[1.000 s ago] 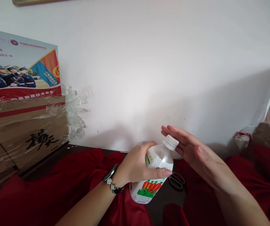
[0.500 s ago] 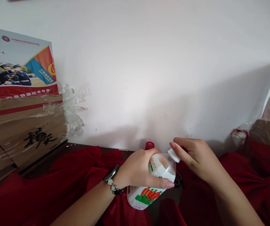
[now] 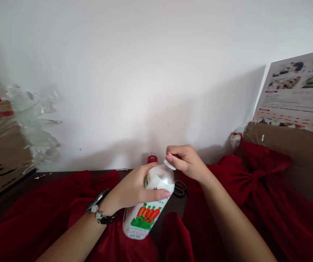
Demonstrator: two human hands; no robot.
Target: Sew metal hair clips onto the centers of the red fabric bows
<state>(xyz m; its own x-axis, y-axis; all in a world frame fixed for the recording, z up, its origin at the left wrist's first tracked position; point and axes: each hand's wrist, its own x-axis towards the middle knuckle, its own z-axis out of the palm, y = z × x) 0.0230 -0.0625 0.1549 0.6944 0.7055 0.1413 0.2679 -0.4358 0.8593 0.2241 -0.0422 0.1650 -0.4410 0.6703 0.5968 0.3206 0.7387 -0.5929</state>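
Note:
My left hand [image 3: 134, 189] is wrapped round the upper body of a white plastic bottle [image 3: 145, 209] with a red and green label, held tilted above the table. My right hand [image 3: 185, 162] is closed over the bottle's white cap [image 3: 170, 164], fingers curled round it. A watch sits on my left wrist [image 3: 98, 209]. Black scissors [image 3: 179, 188] lie on the dark table just behind the bottle, partly hidden by my right hand.
Red cloth [image 3: 50, 207] covers much of the dark table [image 3: 173, 207]. A small red object [image 3: 152, 159] stands by the white wall. A cardboard box with crumpled clear film [image 3: 33, 120] stands at left; a printed poster [image 3: 295, 92] leans over cardboard at right.
My right hand went from flat and open beside the cap to closed over it. The view swung to the right, bringing the poster at right into sight.

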